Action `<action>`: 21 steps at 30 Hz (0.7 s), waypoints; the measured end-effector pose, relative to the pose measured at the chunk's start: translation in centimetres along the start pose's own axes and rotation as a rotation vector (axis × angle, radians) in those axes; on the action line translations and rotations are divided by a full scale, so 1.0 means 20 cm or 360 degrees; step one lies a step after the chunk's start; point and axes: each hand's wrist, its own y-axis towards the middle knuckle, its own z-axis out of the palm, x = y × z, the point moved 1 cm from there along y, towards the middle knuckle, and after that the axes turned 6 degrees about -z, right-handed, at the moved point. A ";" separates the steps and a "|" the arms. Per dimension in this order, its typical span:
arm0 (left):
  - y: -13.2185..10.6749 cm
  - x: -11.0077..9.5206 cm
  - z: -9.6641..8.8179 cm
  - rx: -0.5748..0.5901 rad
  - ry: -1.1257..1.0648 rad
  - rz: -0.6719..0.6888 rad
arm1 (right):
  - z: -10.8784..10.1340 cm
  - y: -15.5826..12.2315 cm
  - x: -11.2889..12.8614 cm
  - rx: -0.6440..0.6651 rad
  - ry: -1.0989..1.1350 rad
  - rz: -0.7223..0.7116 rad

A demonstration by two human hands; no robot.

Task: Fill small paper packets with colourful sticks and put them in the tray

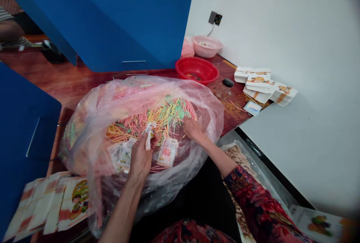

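A large clear pink plastic bag (213,104) lies spread on the table, full of thin pink, yellow and green sticks (157,117). My left hand (142,156) pinches a small white printed packet (150,136) above the near side of the pile. At the pile's right edge is my right hand (192,128), its fingers curled down against the sticks; what they grip is hidden. Between my hands lies a packet showing pink sticks (168,152). More printed packets (126,155) rest left of it, partly behind my left hand.
Stacked printed packets (260,81) lie at the right, near rubber bands (233,107) and a black-lidded jar (225,87). Red basin (197,69) and pink basin (207,47) stand behind. Blue panels (126,18) border the table. More packets (50,201) lie front left; a person sits beyond.
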 end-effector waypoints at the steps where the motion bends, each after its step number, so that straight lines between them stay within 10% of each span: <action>1: -0.01 0.00 0.00 -0.0013 -0.0007 -0.0005 | -0.01 0.00 -0.02 -0.0021 0.0082 0.0000; 7: 0.00 0.00 0.03 -0.0063 -0.0071 -0.0012 | -0.09 -0.07 -0.04 0.0104 0.0504 -0.0103; 16: 0.08 0.01 0.24 0.0262 0.0021 0.0095 | -0.01 -0.20 0.24 0.1259 0.2294 -0.0015; 21: 0.02 0.06 0.22 0.0335 0.0286 -0.0073 | 0.08 -0.20 0.31 0.1309 0.2535 0.0033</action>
